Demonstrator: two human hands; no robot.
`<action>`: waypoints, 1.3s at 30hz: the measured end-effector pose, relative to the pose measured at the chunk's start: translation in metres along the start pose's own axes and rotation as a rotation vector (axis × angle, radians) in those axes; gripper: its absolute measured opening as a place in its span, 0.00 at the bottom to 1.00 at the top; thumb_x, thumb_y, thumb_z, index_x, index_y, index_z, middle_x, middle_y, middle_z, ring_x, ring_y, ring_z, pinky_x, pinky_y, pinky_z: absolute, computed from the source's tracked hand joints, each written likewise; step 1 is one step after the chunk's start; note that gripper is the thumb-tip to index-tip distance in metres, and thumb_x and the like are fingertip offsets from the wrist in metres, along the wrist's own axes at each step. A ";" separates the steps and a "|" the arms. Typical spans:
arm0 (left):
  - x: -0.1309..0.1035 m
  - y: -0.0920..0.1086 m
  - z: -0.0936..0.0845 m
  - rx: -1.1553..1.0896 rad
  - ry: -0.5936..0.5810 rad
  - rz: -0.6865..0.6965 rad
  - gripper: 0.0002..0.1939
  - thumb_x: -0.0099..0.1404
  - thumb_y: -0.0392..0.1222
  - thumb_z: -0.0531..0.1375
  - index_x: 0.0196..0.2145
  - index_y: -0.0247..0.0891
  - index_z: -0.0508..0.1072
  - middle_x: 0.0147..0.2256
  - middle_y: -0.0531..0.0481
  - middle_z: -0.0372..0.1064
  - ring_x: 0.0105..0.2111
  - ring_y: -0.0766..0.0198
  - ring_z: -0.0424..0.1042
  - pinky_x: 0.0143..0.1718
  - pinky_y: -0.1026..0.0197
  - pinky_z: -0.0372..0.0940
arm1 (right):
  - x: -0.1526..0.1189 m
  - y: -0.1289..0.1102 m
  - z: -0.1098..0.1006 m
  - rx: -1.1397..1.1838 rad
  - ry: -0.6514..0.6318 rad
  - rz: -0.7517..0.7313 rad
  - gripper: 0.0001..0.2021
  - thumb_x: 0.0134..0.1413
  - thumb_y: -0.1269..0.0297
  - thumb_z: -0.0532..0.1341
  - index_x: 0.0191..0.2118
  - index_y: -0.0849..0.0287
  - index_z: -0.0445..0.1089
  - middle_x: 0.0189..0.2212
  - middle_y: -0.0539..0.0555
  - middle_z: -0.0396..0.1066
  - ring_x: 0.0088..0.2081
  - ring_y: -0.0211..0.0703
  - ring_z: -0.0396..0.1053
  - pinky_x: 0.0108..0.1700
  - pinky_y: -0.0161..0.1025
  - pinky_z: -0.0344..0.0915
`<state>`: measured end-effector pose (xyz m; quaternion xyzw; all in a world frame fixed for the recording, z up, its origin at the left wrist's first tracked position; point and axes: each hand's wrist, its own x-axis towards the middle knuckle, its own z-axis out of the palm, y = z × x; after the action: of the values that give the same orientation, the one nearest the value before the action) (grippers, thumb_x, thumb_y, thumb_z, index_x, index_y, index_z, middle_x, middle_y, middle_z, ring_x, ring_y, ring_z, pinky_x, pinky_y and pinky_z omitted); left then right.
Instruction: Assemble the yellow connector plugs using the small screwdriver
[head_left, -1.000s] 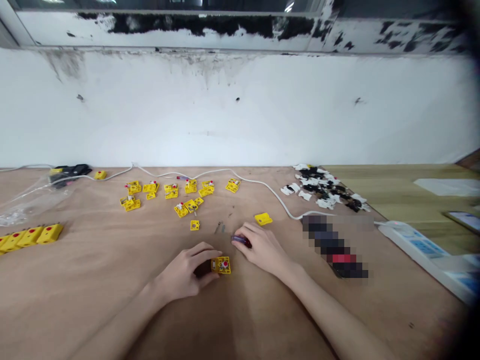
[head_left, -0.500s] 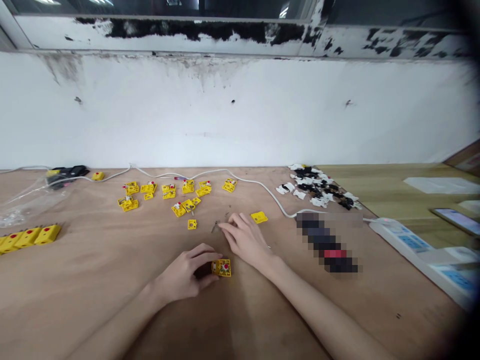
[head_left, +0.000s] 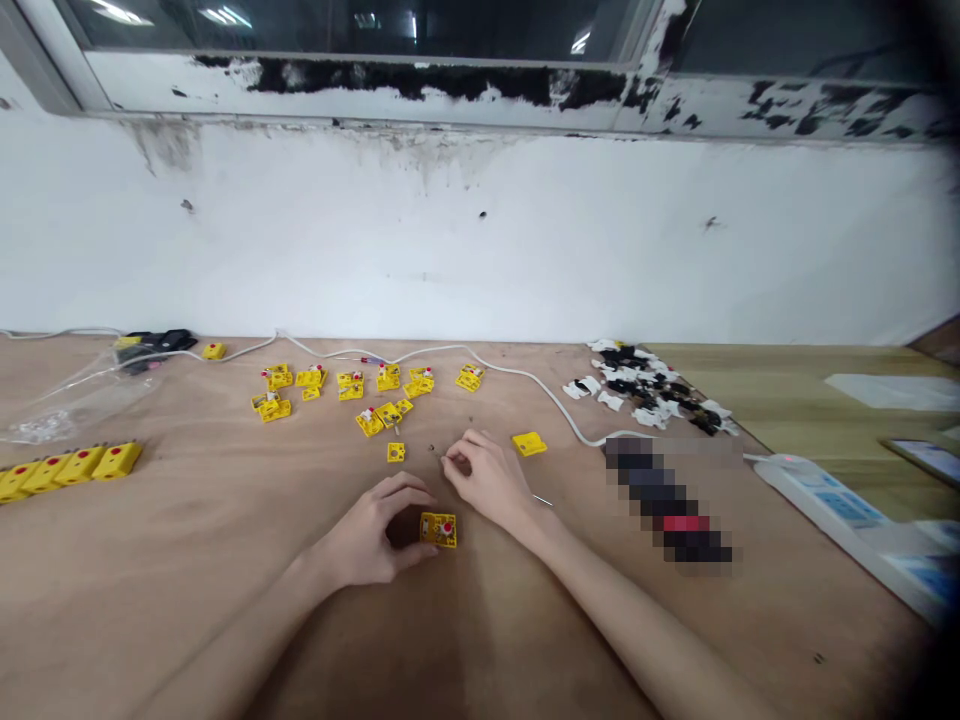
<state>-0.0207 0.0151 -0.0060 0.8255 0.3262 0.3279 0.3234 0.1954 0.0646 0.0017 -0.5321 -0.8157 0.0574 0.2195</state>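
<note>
My left hand [head_left: 382,530] holds a small yellow housing [head_left: 439,530] with a red button between thumb and fingers, near the table's middle. Just up and to the right, my right hand [head_left: 487,480] has its thumb and fingertips pinched together; a tiny metal part may be at the tips, too small to make out. A thin metal rod [head_left: 543,500] shows from beneath that hand's wrist. Beyond the hands lie a yellow cover [head_left: 529,443] and a small yellow square piece [head_left: 396,453].
Several open yellow units [head_left: 350,385] lie towards the wall. Closed yellow boxes [head_left: 82,465] line the left. Black and white pieces [head_left: 637,385], a cable [head_left: 540,380] and a power strip [head_left: 840,510] occupy the right side. A plastic bag [head_left: 82,400] lies at far left.
The whole view has shifted slightly. The metal part by my right fingertips shows less than before, and the yellow housing has turned slightly in my left hand.
</note>
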 end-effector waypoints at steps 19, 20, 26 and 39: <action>0.008 -0.003 0.012 -0.167 0.222 -0.203 0.08 0.69 0.42 0.61 0.39 0.39 0.80 0.36 0.47 0.77 0.35 0.62 0.75 0.37 0.62 0.69 | -0.042 0.002 -0.016 0.732 -0.040 -0.069 0.07 0.63 0.66 0.61 0.44 0.55 0.77 0.37 0.53 0.77 0.35 0.40 0.72 0.38 0.37 0.67; 0.008 -0.003 0.012 -0.167 0.221 -0.195 0.08 0.69 0.42 0.62 0.40 0.39 0.80 0.36 0.46 0.77 0.35 0.62 0.75 0.37 0.62 0.69 | -0.042 0.002 -0.016 0.732 -0.034 -0.076 0.08 0.63 0.67 0.61 0.44 0.55 0.77 0.37 0.52 0.77 0.36 0.40 0.72 0.38 0.36 0.68; 0.007 -0.004 0.014 -0.082 0.217 -0.136 0.08 0.68 0.42 0.63 0.40 0.41 0.82 0.34 0.47 0.76 0.34 0.63 0.74 0.36 0.61 0.69 | -0.044 0.007 -0.022 0.616 -0.076 -0.149 0.07 0.63 0.68 0.62 0.43 0.55 0.77 0.36 0.52 0.75 0.35 0.38 0.72 0.38 0.35 0.67; 0.005 0.004 -0.001 0.219 -0.042 -0.041 0.26 0.57 0.44 0.69 0.54 0.44 0.74 0.46 0.46 0.72 0.45 0.55 0.69 0.49 0.50 0.63 | -0.052 0.014 -0.024 0.426 -0.235 -0.187 0.07 0.63 0.69 0.63 0.42 0.54 0.79 0.33 0.50 0.74 0.35 0.38 0.72 0.41 0.35 0.65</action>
<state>-0.0169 0.0170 -0.0008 0.8557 0.3700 0.2662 0.2449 0.2355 0.0208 0.0035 -0.3857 -0.8509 0.2688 0.2345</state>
